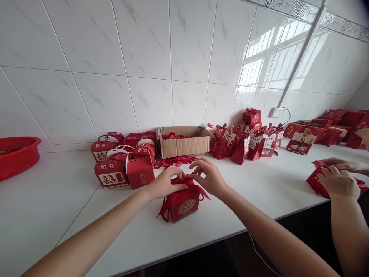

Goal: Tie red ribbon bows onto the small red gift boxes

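Note:
A small red gift box [184, 209] with a gold round emblem stands upright on the white counter in front of me. A red ribbon [198, 189] is gathered on its top, its ends hanging down the sides. My left hand [167, 182] is closed in a pinch on the ribbon, at the box's upper left. Over the upper right curves my right hand [210, 177], its fingers apart; the lowest fingertip touches or nearly touches the ribbon. The knot area is partly hidden by my fingers.
Behind are finished-looking red boxes [111, 175], an open cardboard box [184, 148] holding red pieces, loose ribbons [175, 161] and red pointed boxes [242, 148]. A red basin [20, 156] stands left. At right, another person's hands [340, 181] work on a red box.

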Available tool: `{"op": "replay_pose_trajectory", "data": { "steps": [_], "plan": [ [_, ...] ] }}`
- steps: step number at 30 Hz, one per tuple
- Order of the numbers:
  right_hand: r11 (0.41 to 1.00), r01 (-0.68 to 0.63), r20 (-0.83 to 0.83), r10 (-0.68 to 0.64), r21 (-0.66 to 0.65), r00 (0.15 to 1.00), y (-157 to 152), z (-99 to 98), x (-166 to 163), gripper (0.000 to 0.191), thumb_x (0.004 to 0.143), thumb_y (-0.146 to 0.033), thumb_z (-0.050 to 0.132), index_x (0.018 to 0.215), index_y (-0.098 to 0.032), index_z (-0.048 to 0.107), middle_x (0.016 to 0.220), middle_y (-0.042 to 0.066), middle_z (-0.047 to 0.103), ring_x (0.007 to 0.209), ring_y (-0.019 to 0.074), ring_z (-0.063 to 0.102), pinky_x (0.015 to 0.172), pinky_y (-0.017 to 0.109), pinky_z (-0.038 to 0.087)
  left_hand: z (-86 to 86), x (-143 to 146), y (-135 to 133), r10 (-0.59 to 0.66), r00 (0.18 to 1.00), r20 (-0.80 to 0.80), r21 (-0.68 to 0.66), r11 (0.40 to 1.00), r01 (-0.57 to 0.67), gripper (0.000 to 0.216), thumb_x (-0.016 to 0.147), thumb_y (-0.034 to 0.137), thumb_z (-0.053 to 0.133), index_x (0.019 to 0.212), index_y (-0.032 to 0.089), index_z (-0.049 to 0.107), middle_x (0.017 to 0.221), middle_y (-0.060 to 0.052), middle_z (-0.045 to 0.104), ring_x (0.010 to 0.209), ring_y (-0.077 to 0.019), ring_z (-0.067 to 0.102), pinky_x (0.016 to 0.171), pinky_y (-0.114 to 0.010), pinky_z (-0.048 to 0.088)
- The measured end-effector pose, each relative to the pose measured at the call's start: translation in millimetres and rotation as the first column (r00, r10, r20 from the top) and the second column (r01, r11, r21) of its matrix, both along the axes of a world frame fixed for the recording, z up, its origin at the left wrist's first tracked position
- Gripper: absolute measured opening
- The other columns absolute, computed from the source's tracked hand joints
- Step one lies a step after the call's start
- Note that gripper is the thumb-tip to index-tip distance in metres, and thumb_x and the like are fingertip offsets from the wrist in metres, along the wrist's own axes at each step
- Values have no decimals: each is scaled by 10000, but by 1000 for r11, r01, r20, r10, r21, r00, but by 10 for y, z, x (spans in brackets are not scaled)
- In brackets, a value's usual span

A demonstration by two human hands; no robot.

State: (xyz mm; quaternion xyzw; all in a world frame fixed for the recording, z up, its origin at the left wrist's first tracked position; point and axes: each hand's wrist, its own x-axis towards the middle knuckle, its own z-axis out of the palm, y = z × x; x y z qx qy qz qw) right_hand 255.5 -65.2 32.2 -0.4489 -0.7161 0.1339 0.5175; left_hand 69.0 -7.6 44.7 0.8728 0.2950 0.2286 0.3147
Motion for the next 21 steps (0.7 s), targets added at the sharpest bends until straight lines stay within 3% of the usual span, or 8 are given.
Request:
{"op": "replay_pose_trajectory", "data": {
  "steps": [10, 15, 18, 21],
  "plan": [
    [996, 85, -120, -89, -41, 989, 213, -65, 7, 173, 726, -240, 671, 872, -194, 590, 961, 29, 577, 676, 104, 610, 664, 282, 506, -61, 71, 171, 4, 1000, 11, -90, 996, -3, 356, 663, 480, 707, 788, 186, 549, 903, -14, 613, 896, -204, 562, 787, -320, 455],
    [941, 143, -100, -181, -306, 978, 13, -156, 157, 298, 836, -385, 553, 1059, -186, 539, 1009, 92, 632, 835, 176, 644, 715, 342, 535, -139, 55, 206, 38, 997, 64, -161, 987, -27, 368, 651, 465, 725, 768, 177, 527, 991, -41, 628, 943, -206, 574, 810, -322, 465],
    [903, -1, -60, -27, -430, 998, -151, -251, 253, 364, 837, -391, 565, 1140, -195, 513, 989, 86, 663, 881, 180, 647, 778, 362, 535, -165, 56, 198, 45, 995, 91, -178, 984, -29, 373, 645, 457, 734, 740, 177, 507, 999, -41, 633, 950, -200, 572, 818, -324, 467],
    [900, -98, -66, 77, -424, 995, -263, -330, 271, 421, 777, -330, 654, 1152, -222, 496, 977, 57, 666, 836, 165, 656, 762, 346, 545, -175, 66, 181, 49, 992, 115, -182, 983, -27, 377, 642, 466, 735, 704, 176, 503, 964, -29, 632, 939, -195, 573, 812, -321, 467]
  ]
}}
